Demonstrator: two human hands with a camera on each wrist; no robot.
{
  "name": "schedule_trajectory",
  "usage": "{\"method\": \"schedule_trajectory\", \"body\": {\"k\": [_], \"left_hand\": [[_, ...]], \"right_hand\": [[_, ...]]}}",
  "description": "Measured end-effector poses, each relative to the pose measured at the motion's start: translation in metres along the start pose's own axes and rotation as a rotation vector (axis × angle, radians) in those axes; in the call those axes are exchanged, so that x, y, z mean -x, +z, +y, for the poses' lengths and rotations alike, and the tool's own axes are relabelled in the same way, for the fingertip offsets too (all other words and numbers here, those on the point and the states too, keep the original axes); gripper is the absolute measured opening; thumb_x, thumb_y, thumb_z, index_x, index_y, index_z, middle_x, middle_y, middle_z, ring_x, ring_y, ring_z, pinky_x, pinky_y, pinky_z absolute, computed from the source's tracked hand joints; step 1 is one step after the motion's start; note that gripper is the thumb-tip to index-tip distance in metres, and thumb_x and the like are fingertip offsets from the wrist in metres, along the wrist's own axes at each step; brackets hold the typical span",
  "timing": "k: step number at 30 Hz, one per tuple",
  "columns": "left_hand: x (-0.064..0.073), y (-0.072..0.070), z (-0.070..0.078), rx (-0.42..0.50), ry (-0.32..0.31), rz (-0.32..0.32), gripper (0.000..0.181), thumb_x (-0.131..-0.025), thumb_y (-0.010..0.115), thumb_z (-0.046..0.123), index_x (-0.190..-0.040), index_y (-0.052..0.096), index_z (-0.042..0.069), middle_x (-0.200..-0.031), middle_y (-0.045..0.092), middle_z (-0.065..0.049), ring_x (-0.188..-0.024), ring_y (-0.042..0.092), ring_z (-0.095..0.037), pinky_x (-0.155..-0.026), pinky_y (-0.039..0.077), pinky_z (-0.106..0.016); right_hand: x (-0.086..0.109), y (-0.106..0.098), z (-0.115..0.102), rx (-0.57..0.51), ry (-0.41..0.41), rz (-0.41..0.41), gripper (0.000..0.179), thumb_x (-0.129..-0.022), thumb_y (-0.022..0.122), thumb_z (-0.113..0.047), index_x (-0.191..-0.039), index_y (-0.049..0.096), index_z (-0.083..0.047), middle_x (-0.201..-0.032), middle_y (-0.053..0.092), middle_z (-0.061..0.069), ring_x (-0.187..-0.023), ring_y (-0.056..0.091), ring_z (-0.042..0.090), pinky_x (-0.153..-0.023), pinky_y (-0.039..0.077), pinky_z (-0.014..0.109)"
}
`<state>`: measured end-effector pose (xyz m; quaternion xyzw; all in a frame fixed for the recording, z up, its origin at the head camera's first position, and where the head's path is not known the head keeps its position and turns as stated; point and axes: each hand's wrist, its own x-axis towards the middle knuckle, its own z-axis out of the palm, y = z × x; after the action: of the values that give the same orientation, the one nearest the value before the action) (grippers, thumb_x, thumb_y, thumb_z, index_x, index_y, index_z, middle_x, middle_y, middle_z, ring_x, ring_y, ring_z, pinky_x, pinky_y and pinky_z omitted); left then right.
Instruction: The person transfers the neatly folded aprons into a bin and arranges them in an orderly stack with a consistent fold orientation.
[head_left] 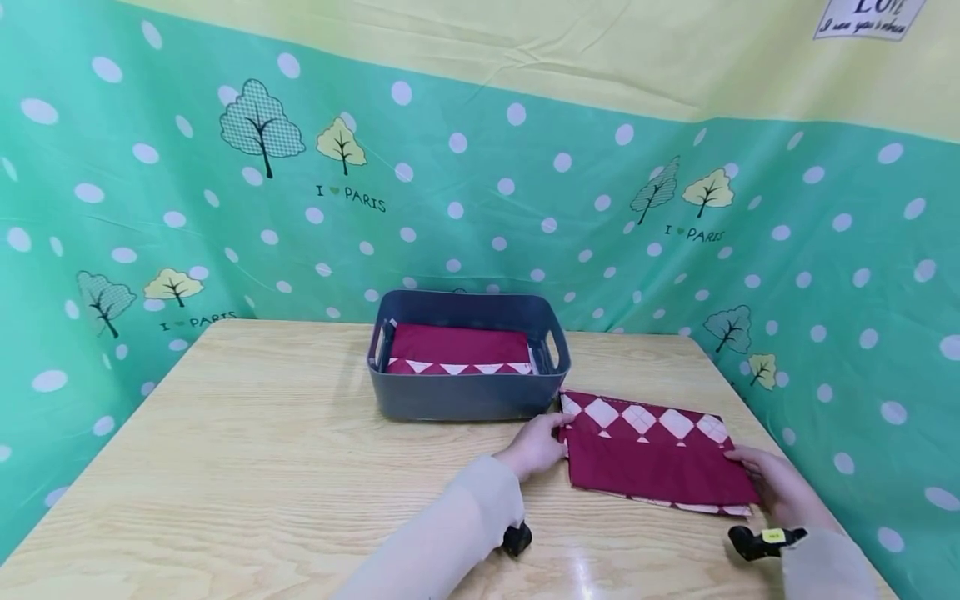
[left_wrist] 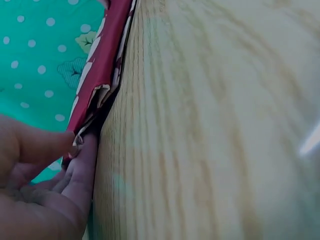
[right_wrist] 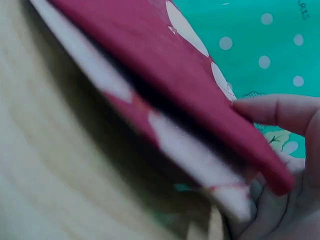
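Observation:
A folded maroon cloth (head_left: 652,462) with a row of white diamonds lies at the right of the table, beside the bin. At its left end my left hand (head_left: 536,446) pinches the edge, thumb above and fingers beneath in the left wrist view. My right hand (head_left: 783,487) grips the opposite end. In the right wrist view the right thumb (right_wrist: 270,107) lies on top of the cloth and the fingers are under its layers, which stand a little apart and off the table there. Inside the dark blue bin (head_left: 457,400) rests another folded maroon cloth (head_left: 461,343) with white diamonds.
The wooden table (head_left: 247,467) carries the bin near its back edge. A green and yellow curtain (head_left: 450,208) with dots and trees hangs behind and along both sides. Each wrist wears a black strap (head_left: 765,542).

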<state>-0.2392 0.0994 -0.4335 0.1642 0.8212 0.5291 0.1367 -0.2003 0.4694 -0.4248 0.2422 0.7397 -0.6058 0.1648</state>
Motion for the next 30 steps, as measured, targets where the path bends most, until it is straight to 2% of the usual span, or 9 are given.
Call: {"method": "schedule_trajectory", "body": {"k": [3, 6, 7, 9, 12, 15, 17, 22, 30], "left_hand": [[0.001, 0.001, 0.002, 0.003, -0.004, -0.007, 0.042, -0.093, 0.063, 0.004, -0.135, 0.059, -0.001, -0.136, 0.059, -0.015, -0.125, 0.053, -0.024, -0.1, 0.047, -0.033], [0.003, 0.004, 0.002, -0.017, -0.002, 0.016, 0.041, -0.093, 0.068, 0.014, -0.131, 0.061, -0.002, -0.132, 0.062, -0.015, -0.122, 0.056, -0.025, -0.102, 0.048, -0.035], [0.003, 0.005, 0.002, -0.029, 0.002, 0.03, 0.041, -0.092, 0.07, 0.015, -0.129, 0.062, -0.001, -0.129, 0.064, -0.015, -0.121, 0.058, -0.025, -0.102, 0.048, -0.035], [0.004, 0.007, 0.001, -0.014, -0.008, 0.034, 0.04, -0.089, 0.073, 0.011, -0.127, 0.064, 0.0, -0.126, 0.065, -0.014, -0.113, 0.062, -0.024, -0.097, 0.051, -0.033], [0.005, 0.009, 0.001, 0.09, -0.036, 0.011, 0.042, -0.084, 0.074, 0.0, -0.125, 0.064, 0.0, -0.122, 0.064, -0.015, -0.089, 0.069, -0.021, -0.081, 0.058, -0.031], [0.006, 0.01, 0.001, 0.214, -0.07, -0.028, 0.047, -0.083, 0.071, -0.009, -0.129, 0.061, -0.001, -0.125, 0.06, -0.016, -0.065, 0.066, -0.017, -0.064, 0.06, -0.03], [0.007, 0.01, 0.002, 0.245, -0.076, -0.054, 0.051, -0.083, 0.069, -0.011, -0.132, 0.059, -0.001, -0.127, 0.058, -0.016, -0.066, 0.063, -0.013, -0.062, 0.06, -0.03], [0.01, 0.01, 0.001, 0.271, -0.054, -0.083, 0.055, -0.082, 0.067, -0.014, -0.135, 0.056, -0.002, -0.132, 0.056, -0.017, -0.073, 0.064, -0.014, -0.061, 0.06, -0.032], [0.016, 0.009, 0.005, 0.308, -0.036, -0.083, 0.057, -0.083, 0.065, -0.014, -0.138, 0.055, -0.001, -0.128, 0.06, -0.017, -0.08, 0.069, -0.019, -0.064, 0.061, -0.035]], "right_hand": [[0.003, 0.001, 0.002, 0.005, 0.012, 0.011, 0.071, -0.097, 0.059, -0.038, -0.144, 0.034, 0.008, -0.084, 0.07, -0.011, -0.078, 0.067, 0.008, -0.074, 0.058, 0.028], [0.005, 0.003, 0.004, 0.034, 0.003, 0.012, 0.066, -0.098, 0.057, -0.041, -0.14, 0.038, 0.007, -0.083, 0.07, -0.01, -0.078, 0.069, 0.008, -0.074, 0.058, 0.028], [0.005, 0.004, 0.004, 0.041, -0.001, 0.012, 0.068, -0.098, 0.056, -0.041, -0.143, 0.036, 0.007, -0.083, 0.069, -0.01, -0.078, 0.068, 0.008, -0.074, 0.058, 0.028], [0.006, 0.005, 0.004, 0.054, -0.011, 0.0, 0.078, -0.099, 0.055, -0.041, -0.151, 0.023, 0.008, -0.086, 0.067, -0.012, -0.079, 0.067, 0.006, -0.075, 0.058, 0.027], [0.005, 0.005, 0.005, 0.064, -0.012, -0.016, 0.089, -0.1, 0.053, -0.042, -0.155, 0.003, 0.007, -0.09, 0.065, -0.013, -0.081, 0.065, 0.005, -0.076, 0.057, 0.026], [0.004, 0.005, 0.005, 0.084, -0.022, -0.026, 0.09, -0.1, 0.054, -0.041, -0.154, 0.001, 0.007, -0.094, 0.064, -0.012, -0.083, 0.065, 0.005, -0.077, 0.057, 0.027], [0.004, 0.004, 0.007, 0.11, -0.033, -0.02, 0.09, -0.1, 0.054, -0.041, -0.154, 0.003, 0.009, -0.095, 0.065, -0.012, -0.084, 0.065, 0.005, -0.077, 0.057, 0.027], [0.004, 0.004, 0.007, 0.156, -0.054, -0.012, 0.089, -0.1, 0.053, -0.04, -0.153, 0.003, 0.011, -0.096, 0.063, -0.012, -0.083, 0.064, 0.003, -0.077, 0.057, 0.026], [0.007, 0.003, 0.006, 0.11, -0.027, -0.07, 0.092, -0.101, 0.053, -0.041, -0.154, -0.006, 0.005, -0.095, 0.065, -0.01, -0.081, 0.067, 0.008, -0.075, 0.058, 0.028]]}}
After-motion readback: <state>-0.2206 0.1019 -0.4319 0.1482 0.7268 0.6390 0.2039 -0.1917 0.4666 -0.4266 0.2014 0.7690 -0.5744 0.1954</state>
